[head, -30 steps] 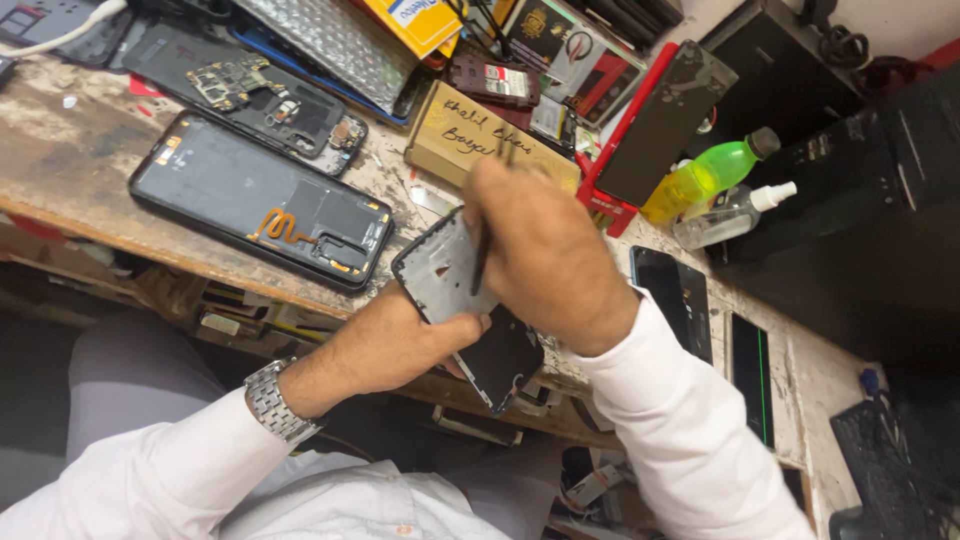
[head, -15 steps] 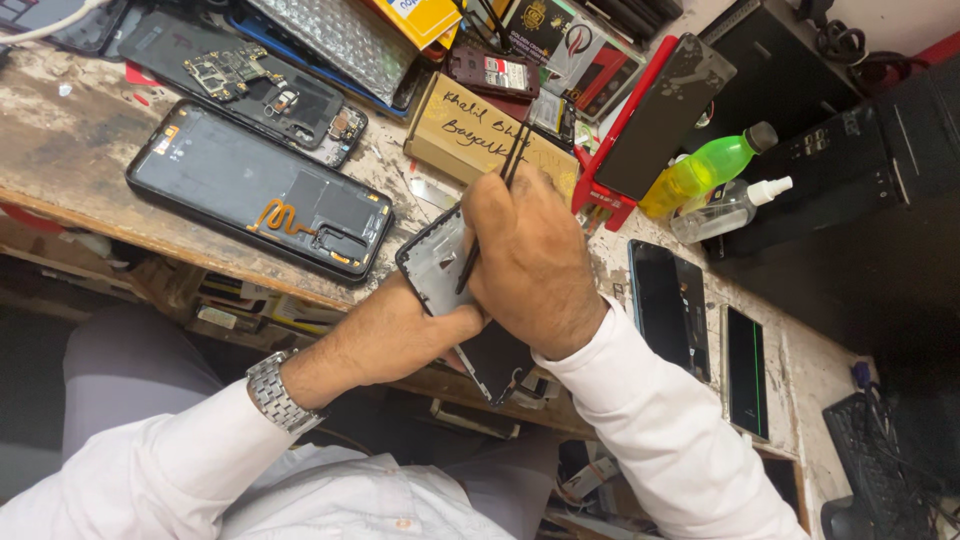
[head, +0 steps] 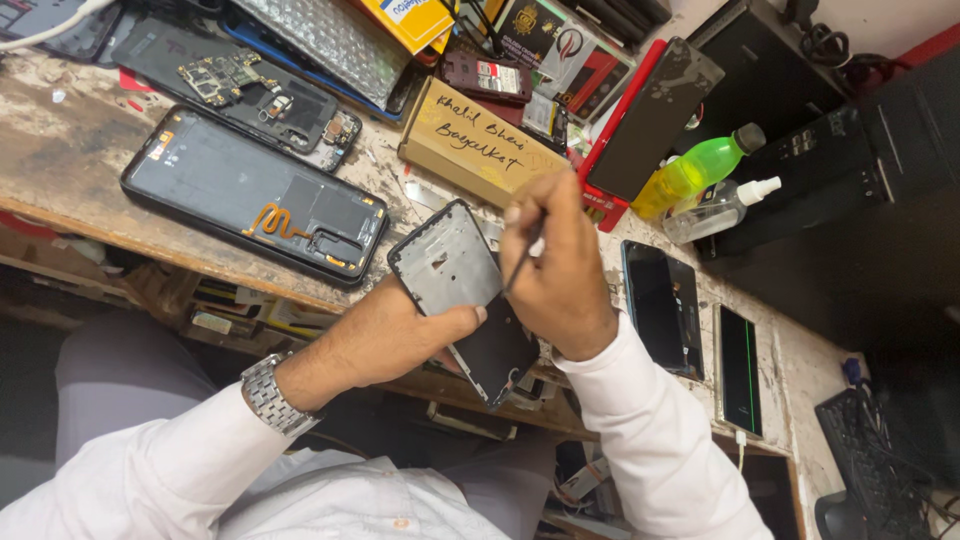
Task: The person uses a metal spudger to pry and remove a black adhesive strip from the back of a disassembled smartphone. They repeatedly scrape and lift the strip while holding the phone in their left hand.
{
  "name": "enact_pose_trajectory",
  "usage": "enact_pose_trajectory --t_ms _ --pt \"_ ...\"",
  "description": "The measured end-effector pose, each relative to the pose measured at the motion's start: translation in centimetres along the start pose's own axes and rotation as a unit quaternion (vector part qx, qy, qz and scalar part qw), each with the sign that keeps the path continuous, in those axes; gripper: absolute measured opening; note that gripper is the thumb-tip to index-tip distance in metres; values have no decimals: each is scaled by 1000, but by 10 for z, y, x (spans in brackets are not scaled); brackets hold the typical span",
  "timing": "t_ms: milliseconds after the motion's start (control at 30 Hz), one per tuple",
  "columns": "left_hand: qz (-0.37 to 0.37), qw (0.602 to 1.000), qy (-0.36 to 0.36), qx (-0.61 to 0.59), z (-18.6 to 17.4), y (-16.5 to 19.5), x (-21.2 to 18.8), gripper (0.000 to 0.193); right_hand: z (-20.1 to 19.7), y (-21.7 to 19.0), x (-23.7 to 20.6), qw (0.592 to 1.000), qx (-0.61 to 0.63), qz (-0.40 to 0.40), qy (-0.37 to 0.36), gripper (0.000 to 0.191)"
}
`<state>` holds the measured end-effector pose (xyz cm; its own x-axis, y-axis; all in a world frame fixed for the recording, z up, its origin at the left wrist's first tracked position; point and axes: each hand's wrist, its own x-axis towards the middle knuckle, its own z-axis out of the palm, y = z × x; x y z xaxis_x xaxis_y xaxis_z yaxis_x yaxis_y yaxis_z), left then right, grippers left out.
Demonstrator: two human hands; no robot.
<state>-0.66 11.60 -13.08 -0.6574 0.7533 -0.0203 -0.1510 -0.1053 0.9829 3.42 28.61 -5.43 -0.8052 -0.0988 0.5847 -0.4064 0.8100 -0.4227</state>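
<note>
My left hand [head: 395,335] grips a grey phone frame [head: 450,265] from below, thumb laid across its lower part, and holds it tilted just over the workbench's front edge. My right hand [head: 560,275] is closed around a thin dark tool [head: 522,262] whose tip rests on the frame's right side. The frame's dark lower end [head: 500,360] pokes out beneath both hands. A metal watch [head: 268,392] sits on my left wrist.
An opened dark phone body [head: 250,195] lies on the worn bench at left, another with a bare circuit board [head: 240,85] behind it. A tan box [head: 480,145], a green bottle [head: 695,170], a clear dropper bottle [head: 720,205] and two dark phones [head: 662,305] [head: 740,370] lie to the right.
My right hand has shifted right and turned, uncovering more of the grey frame; the thin tool now points down onto it. The left hand keeps its grip.
</note>
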Motion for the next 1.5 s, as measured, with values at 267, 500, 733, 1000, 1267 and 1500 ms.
enact_pose_trajectory --t_ms 267,500,733,1000,1267,1500 --pt "3 1000 -6 -7 6 10 -2 37 4 18 -13 943 299 145 -6 25" --pt "-10 999 16 -26 10 8 -2 40 10 20 -5 920 348 171 -55 26" --pt "-11 999 -6 -45 8 1 -3 34 24 14 -2 974 160 160 25 30" --pt "-5 999 -12 -38 7 9 -3 39 5 14 2 918 341 186 -82 26" --pt "2 999 -9 -45 9 2 -2 37 25 21 1 932 308 191 -12 30" --pt "-1 999 -10 -48 6 1 -3 35 19 16 6 924 336 179 -18 23"
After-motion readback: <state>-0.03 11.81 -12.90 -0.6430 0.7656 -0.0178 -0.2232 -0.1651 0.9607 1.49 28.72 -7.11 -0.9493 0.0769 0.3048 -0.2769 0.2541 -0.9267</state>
